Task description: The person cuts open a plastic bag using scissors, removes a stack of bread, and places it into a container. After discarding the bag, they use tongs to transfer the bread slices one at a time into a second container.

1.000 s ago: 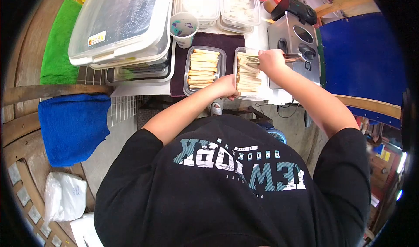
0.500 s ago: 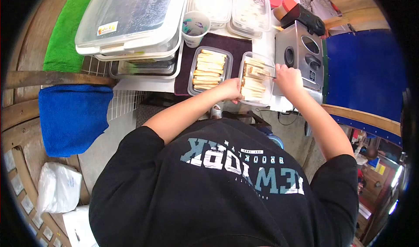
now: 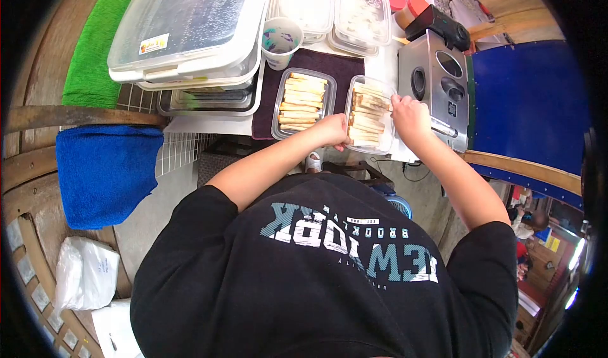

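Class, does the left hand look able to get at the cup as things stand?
Probably yes: between the left hand and the cup lie a low tub and flat cloth, though it would first have to leave the other tub.

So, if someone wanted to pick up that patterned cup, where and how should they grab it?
Probably around its outer wall, coming from the right. The cup stands upright and open-mouthed, so its side gives fingers something to wrap. The stacked storage boxes crowd its left; the dark towel leaves more room.
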The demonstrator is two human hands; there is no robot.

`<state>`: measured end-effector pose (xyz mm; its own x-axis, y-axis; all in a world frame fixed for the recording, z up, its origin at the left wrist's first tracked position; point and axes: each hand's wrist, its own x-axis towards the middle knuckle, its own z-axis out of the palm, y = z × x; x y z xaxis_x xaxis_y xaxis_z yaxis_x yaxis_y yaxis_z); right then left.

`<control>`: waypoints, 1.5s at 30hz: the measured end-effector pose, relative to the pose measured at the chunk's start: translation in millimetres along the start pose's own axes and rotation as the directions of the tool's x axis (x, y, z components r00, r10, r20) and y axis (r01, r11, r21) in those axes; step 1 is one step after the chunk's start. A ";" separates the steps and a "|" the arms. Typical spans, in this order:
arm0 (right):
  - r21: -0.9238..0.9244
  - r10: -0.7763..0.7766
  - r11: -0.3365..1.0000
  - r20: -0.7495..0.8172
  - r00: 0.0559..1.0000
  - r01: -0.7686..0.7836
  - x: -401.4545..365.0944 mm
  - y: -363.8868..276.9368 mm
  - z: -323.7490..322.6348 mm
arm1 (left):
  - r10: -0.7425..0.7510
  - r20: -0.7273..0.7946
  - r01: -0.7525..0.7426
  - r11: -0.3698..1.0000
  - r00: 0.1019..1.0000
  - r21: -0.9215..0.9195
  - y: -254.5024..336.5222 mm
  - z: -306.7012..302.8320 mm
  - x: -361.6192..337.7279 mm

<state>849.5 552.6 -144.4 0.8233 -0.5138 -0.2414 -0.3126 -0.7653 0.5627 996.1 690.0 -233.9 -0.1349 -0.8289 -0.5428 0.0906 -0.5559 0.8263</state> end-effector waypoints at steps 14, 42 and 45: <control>0.191 0.084 0.976 0.126 0.989 -0.107 -13.3 3.6 -18.2 | 0.673 -0.425 -0.237 0.662 0.605 0.711 25.5 0.3 2.5; 0.079 -0.102 0.992 0.080 0.992 0.096 -24.6 5.3 -24.5 | 0.368 -0.486 -0.216 0.915 0.793 0.342 2.7 -3.4 24.2; 0.088 -0.112 0.991 0.088 0.990 0.105 -20.2 4.6 -23.7 | 0.357 -0.484 -0.210 0.920 0.799 0.332 2.1 -4.3 24.9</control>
<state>842.6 568.7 -118.2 0.8082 -0.4566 -0.3720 -0.2652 -0.8461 0.4624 997.2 668.0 -246.3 0.4021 -0.8909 -0.2110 -0.2155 -0.3161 0.9239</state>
